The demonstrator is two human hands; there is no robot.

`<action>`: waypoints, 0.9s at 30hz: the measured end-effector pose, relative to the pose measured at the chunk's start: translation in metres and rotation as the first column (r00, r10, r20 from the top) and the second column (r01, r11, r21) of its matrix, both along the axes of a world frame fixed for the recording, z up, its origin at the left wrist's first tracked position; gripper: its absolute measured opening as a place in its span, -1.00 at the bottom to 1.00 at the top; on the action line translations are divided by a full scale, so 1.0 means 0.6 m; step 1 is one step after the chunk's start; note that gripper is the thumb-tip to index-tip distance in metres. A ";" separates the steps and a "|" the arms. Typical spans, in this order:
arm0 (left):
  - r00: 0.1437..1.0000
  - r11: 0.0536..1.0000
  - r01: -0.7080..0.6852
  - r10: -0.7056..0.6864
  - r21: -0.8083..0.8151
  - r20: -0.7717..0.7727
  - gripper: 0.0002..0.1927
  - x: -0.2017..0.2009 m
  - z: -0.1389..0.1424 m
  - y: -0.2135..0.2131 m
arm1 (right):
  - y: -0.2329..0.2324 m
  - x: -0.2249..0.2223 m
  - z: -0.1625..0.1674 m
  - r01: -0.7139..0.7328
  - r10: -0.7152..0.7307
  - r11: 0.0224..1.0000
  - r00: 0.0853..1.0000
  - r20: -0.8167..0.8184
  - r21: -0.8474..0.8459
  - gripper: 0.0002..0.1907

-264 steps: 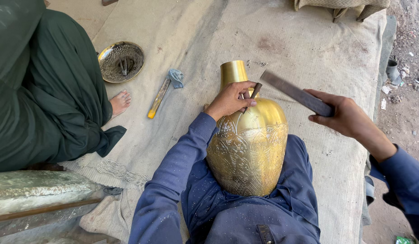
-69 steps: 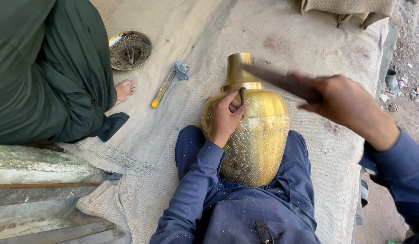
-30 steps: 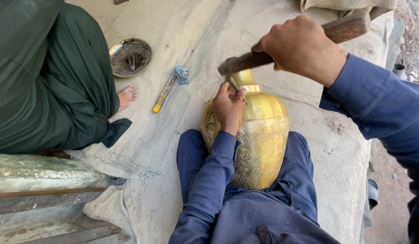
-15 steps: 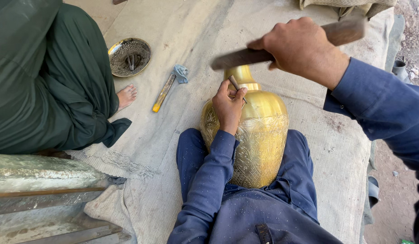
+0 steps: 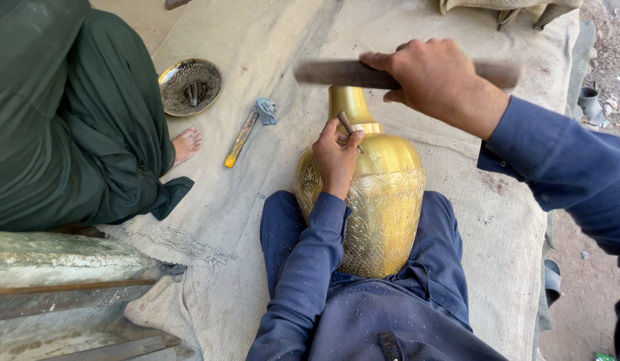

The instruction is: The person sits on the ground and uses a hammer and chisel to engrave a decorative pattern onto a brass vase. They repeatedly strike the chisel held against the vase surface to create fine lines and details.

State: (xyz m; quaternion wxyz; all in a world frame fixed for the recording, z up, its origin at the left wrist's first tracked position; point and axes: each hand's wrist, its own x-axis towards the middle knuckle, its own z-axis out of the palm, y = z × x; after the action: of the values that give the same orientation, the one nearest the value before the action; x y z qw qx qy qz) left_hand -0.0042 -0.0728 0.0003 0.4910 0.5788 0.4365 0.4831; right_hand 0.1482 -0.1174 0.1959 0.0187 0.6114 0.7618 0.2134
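Left hand: fingers pinched around small punch, tip against brass vase lying across lap. Right hand: fist closed on flat bar above vase neck. Beige cloth: yellow-handled tool, metal dish, neighbour's foot.

brass vase | engraved, lying in lap | punch tilted on shoulder

A coarse beige burlap cloth covers the ground. On it lie a round engraved brass dish holding small dark tools, and — just beside it — a yellow-handled tool with a blue rag tied at its end. A seated person in dark green clothing shows one bare foot — near the dish.
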 end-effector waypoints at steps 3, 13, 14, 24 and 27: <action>0.999 1.000 -0.003 0.001 0.031 0.044 -0.55 0.000 0.000 -0.002 | -0.001 -0.001 0.002 0.082 -0.039 0.965 0.984 0.172 -0.250 -0.18; 0.995 0.996 -0.008 0.017 0.090 -0.097 -0.56 -0.001 0.000 -0.003 | -0.010 0.010 -0.013 0.044 -0.041 0.992 0.999 0.027 -0.117 -0.23; 0.998 0.999 0.002 0.001 0.051 -0.069 -0.55 -0.001 -0.001 -0.003 | -0.011 0.011 -0.014 -0.007 0.003 0.998 0.998 -0.062 -0.060 -0.21; 1.000 0.999 -0.008 0.008 0.041 -0.019 -0.49 0.001 -0.013 -0.001 | -0.023 0.011 -0.008 0.143 -0.100 0.959 0.978 0.182 -0.244 -0.18; 0.996 0.993 0.005 0.006 0.120 -0.093 -0.53 0.001 -0.015 -0.003 | -0.027 0.007 -0.007 0.043 -0.044 0.994 0.999 -0.002 -0.099 -0.24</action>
State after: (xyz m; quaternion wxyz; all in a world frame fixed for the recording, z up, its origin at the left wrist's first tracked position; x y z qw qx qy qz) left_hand -0.0034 -0.0745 -0.0089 0.4343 0.6290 0.4293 0.4811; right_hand 0.1526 -0.1337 0.1917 0.0521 0.6266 0.7580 0.1736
